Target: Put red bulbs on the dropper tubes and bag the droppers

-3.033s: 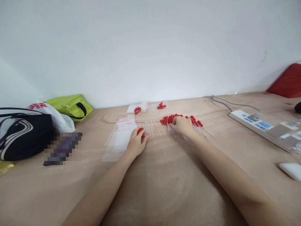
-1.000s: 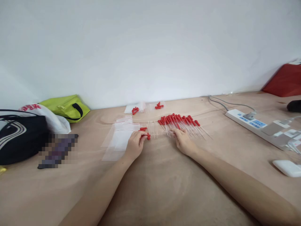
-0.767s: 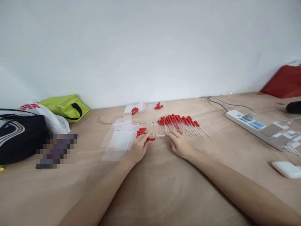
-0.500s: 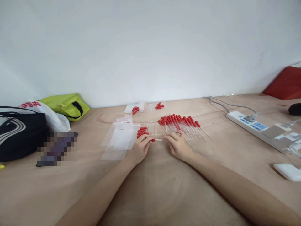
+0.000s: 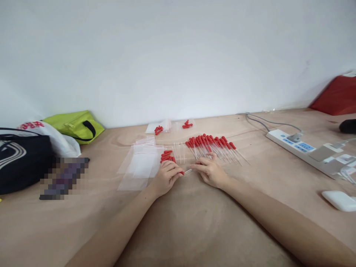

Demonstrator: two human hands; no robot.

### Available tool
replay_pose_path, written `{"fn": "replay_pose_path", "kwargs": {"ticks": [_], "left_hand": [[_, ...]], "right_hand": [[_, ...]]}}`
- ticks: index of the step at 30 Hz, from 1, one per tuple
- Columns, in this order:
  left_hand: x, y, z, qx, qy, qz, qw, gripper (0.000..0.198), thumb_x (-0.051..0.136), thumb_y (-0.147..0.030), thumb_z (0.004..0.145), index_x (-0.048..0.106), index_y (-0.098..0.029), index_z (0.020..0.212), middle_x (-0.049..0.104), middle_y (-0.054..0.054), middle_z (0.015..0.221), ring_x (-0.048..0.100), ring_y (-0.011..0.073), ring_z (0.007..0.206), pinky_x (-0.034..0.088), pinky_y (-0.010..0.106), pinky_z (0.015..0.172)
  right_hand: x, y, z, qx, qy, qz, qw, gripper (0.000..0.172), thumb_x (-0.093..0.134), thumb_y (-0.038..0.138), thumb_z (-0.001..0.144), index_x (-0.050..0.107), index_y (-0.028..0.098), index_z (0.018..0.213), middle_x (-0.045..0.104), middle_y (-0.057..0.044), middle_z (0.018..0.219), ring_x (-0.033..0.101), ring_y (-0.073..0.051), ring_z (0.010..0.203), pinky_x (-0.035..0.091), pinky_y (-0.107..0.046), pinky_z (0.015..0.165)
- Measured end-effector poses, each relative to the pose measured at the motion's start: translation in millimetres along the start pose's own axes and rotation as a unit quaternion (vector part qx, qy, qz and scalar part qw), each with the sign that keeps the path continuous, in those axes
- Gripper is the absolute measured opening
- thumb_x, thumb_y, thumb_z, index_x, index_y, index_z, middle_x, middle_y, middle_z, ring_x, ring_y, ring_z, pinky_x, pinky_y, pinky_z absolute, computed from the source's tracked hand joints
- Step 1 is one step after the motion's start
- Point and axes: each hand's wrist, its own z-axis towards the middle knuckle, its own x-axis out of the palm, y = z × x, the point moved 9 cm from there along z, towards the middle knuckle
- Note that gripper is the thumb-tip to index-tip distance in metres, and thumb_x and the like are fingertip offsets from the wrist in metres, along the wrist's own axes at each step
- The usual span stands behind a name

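Between my hands lies a glass dropper point(image 5: 188, 171) with a red rubber bulb. My left hand point(image 5: 164, 178) is closed, pinching the bulb end. The fingertips of my right hand point(image 5: 210, 172) close on the other end of the glass tube. Just beyond my left hand is a small pile of loose red bulbs point(image 5: 167, 156), partly covered by the fingers. Several bare glass tubes point(image 5: 178, 152) lie side by side to the right of that pile. Past my right hand, a row of droppers with red bulbs point(image 5: 211, 141) is spread over the table.
Clear zip bags point(image 5: 133, 174) lie flat left of the bulbs. Farther back are small bags with red bulbs point(image 5: 158, 130). A power strip point(image 5: 302, 152) and white case point(image 5: 338, 200) are at right. A green bag point(image 5: 73, 126) and black bag point(image 5: 26, 163) stand at left.
Both hands have come slightly closer to me. The dropper, level before, now slants, its bulb end lower at the left hand. Less of the glass tube shows between the hands.
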Motion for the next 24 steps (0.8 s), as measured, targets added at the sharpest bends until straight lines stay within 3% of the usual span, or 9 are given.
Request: {"fn": "replay_pose_path", "kwargs": {"ticks": [14,24], "left_hand": [[-2.5,-1,1,0.002,-0.014,0.026,1.0,0.019,0.048,-0.029,0.084,0.062,-0.02,0.077,0.063,0.001,0.069,0.053,0.0147,0.07,0.037,0.034,0.077],[-5.8,-7,3,0.017,-0.035,0.072,0.997,0.017,0.051,-0.029,0.083,0.062,-0.02,0.074,0.064,-0.001,0.066,0.055,0.0126,0.067,0.034,0.035,0.085]], "right_hand": [[-1,15,2,-0.047,0.0,-0.083,0.995,0.024,0.041,0.015,0.08,0.064,0.019,0.085,0.057,-0.001,0.067,0.047,-0.012,0.064,0.019,-0.034,0.073],[1,20,0,-0.058,-0.004,-0.094,0.994,0.023,0.04,0.014,0.079,0.062,0.017,0.078,0.056,-0.001,0.065,0.043,-0.01,0.059,0.018,-0.031,0.066]]}}
